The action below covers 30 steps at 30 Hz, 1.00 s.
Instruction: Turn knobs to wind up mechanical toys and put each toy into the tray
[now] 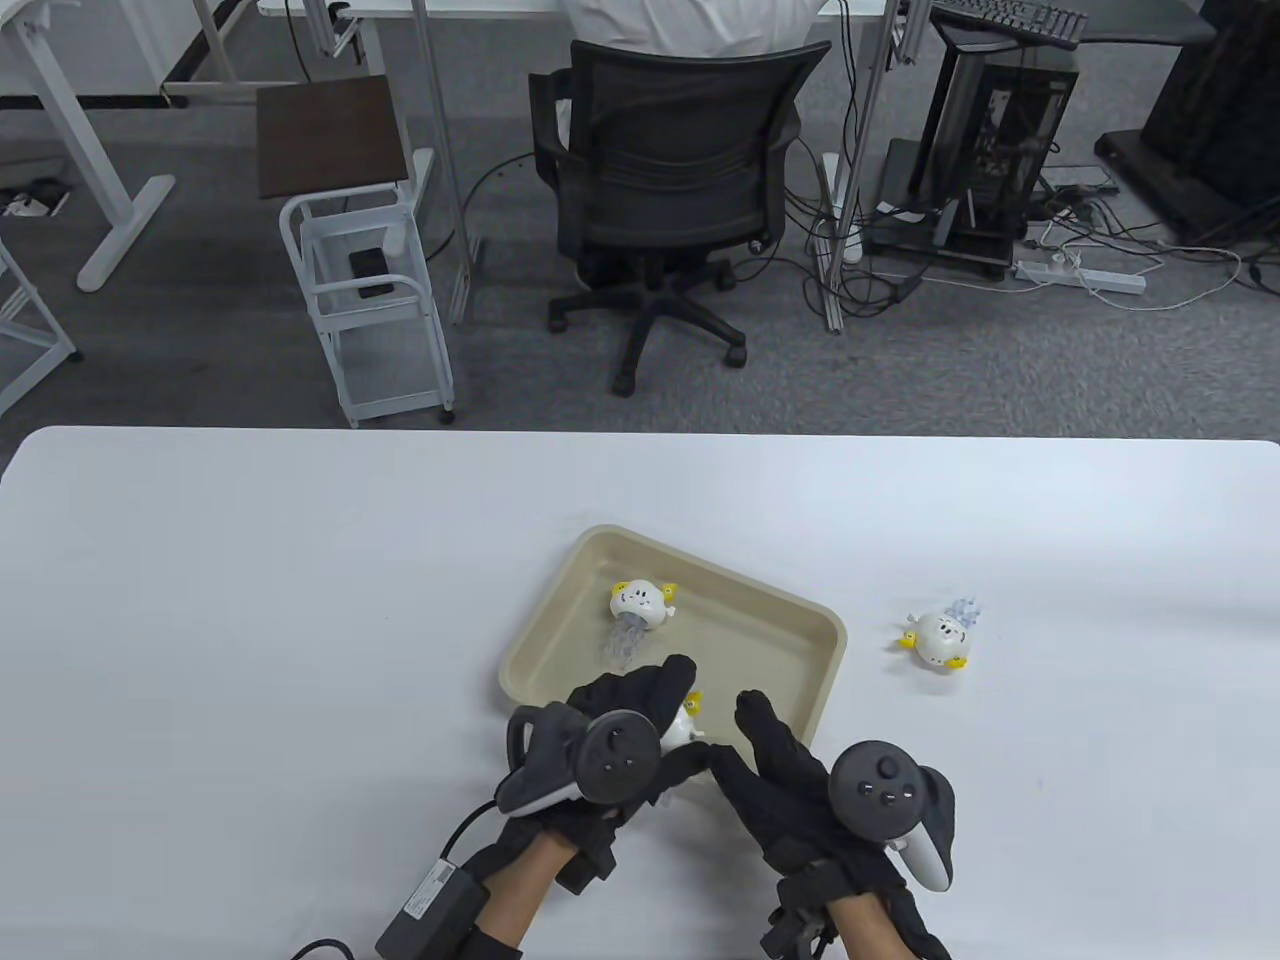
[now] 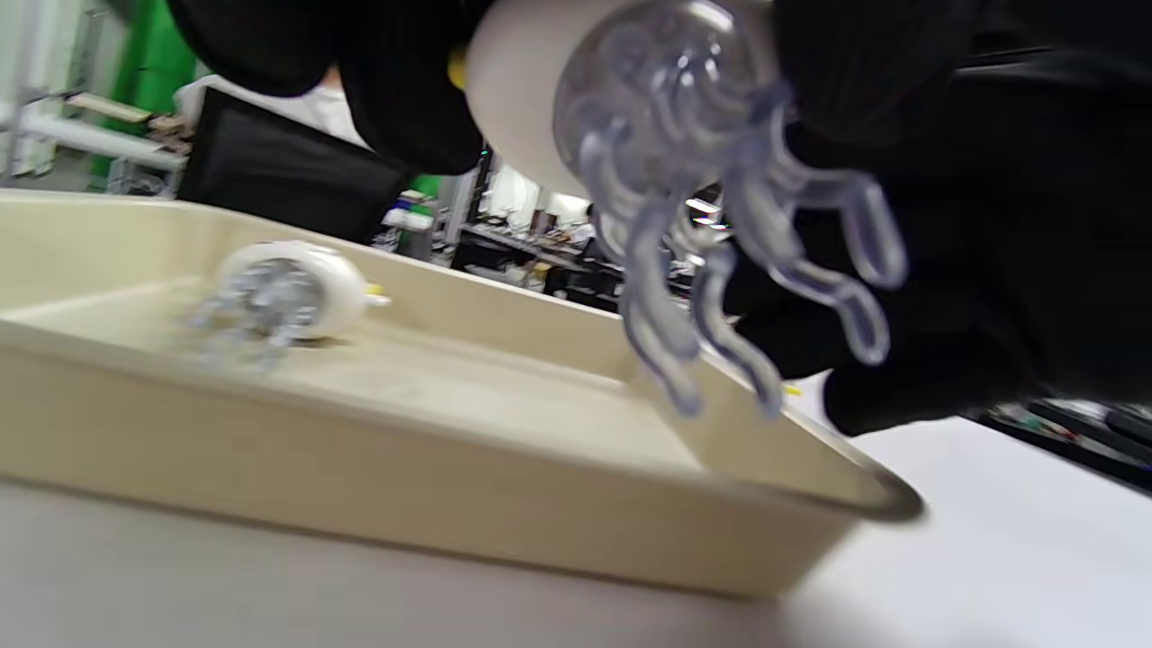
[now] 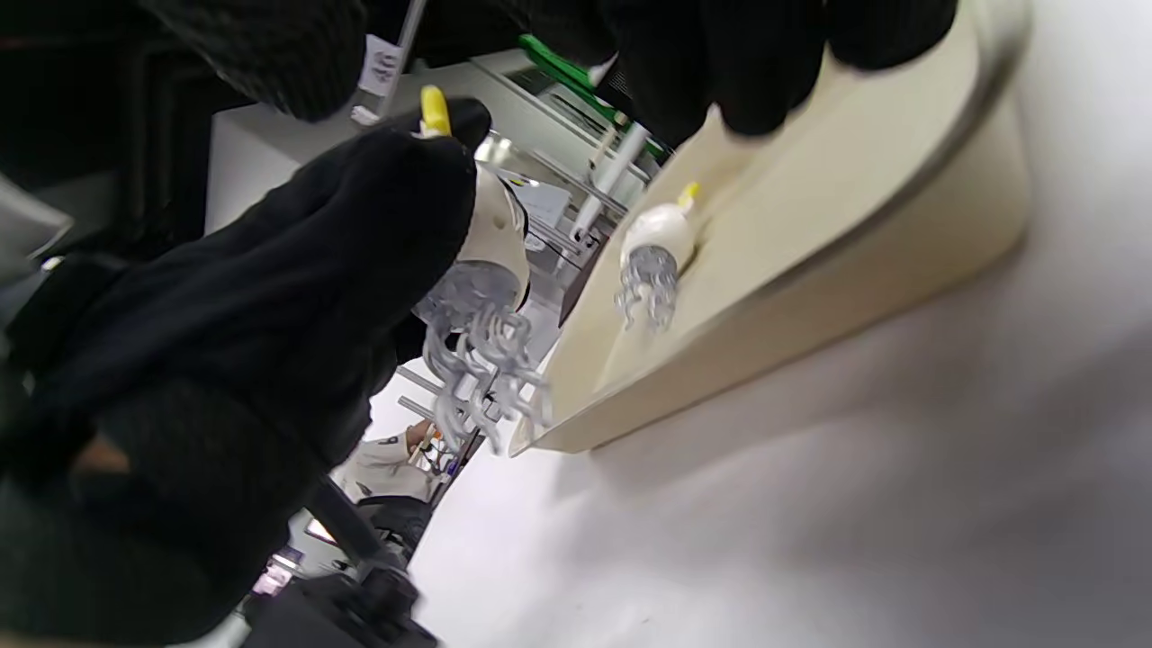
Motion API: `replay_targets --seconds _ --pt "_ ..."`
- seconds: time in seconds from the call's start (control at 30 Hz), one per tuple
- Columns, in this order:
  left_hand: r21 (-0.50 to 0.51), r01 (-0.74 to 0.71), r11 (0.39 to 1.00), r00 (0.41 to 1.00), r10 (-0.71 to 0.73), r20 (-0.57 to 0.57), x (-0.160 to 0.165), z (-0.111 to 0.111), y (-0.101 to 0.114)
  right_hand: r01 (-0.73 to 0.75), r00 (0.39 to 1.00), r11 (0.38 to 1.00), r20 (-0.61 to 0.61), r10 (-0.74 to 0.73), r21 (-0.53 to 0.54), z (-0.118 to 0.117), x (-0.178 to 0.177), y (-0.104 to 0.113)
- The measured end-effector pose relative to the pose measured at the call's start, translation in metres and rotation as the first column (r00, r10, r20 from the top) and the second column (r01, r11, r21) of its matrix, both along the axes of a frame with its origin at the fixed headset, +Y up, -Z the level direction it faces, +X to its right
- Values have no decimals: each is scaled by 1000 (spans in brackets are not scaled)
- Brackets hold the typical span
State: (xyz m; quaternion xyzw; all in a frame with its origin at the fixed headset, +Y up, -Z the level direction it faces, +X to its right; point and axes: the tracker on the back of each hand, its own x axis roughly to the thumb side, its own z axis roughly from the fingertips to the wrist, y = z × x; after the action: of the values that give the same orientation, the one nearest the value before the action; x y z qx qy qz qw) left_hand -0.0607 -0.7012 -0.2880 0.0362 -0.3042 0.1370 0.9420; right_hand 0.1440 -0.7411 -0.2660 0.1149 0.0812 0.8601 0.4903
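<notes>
Table view shows the left hand point(image 1: 620, 725) curled round a white toy point(image 1: 680, 728) at the near edge of the beige tray point(image 1: 735, 600), the toy peeking out between the gloved fingers with a yellow bit showing. Left wrist view shows that same toy point(image 2: 531, 90) gripped from above, its clear curly legs point(image 2: 720, 270) hanging free over the tray's near rim point(image 2: 450, 432). The right hand point(image 1: 790, 780) lies just beside it on the right, fingers stretched out and loose toward the tray, holding nothing; whether it touches the toy cannot be told. A second toy point(image 1: 640, 600) lies inside the tray toward the far left corner, clear legs pointing to the near side. A third toy point(image 1: 940, 640) rests on the white table point(image 1: 250, 600) to the right of the tray, apart from both hands.
</notes>
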Motion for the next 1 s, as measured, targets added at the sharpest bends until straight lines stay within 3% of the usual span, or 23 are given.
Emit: replay_targets --seconds 0.2,0.3,0.37,0.4,0.47,0.5,0.57,0.63,0.67,0.7,0.77,0.8,0.87,0.93,1.0 --pt "24 16 1000 999 -17 38 11 18 2 206 974 972 -76 -215 -113 -5 0 -1" --pt "12 -11 1000 997 10 81 13 21 10 159 986 987 -49 -160 -12 -2 5 14" --pt "-76 -119 990 980 129 153 6 17 12 148 989 988 6 -148 52 0 12 22" --pt "-120 -186 975 964 205 171 2 15 11 157 987 985 19 -158 65 0 15 24" --pt "-203 -369 907 918 389 70 -8 6 7 196 980 978 20 -198 76 1 18 24" --pt "-228 -408 884 909 417 -8 -12 2 4 216 976 973 23 -219 78 1 18 24" --pt "-300 -398 867 912 411 -25 -18 -5 -2 226 974 972 5 -227 71 1 17 24" --pt "-443 -469 764 859 511 -29 -19 -9 -8 211 977 974 -7 -212 76 0 15 22" --pt "-512 -528 678 806 590 -49 -20 -12 -11 213 977 975 -13 -212 71 0 15 21" --pt "-508 -574 642 773 630 -76 -22 -13 -12 220 975 973 -1 -220 71 1 16 22" --pt "-499 -595 630 766 632 -116 -24 -16 -12 162 981 980 93 -173 115 5 15 26" --pt "-500 -594 630 773 619 -139 -26 -18 -12 58 987 981 136 -84 184 7 14 30" --pt "-484 -605 632 772 613 -165 -28 -18 -15 -31 992 971 128 1 235 9 12 33" --pt "-512 -614 600 761 623 -182 -30 -19 -19 -36 993 971 115 9 235 10 10 33" --pt "-497 -609 618 764 625 -158 -29 -19 -18 11 990 982 133 -37 187 8 10 30"
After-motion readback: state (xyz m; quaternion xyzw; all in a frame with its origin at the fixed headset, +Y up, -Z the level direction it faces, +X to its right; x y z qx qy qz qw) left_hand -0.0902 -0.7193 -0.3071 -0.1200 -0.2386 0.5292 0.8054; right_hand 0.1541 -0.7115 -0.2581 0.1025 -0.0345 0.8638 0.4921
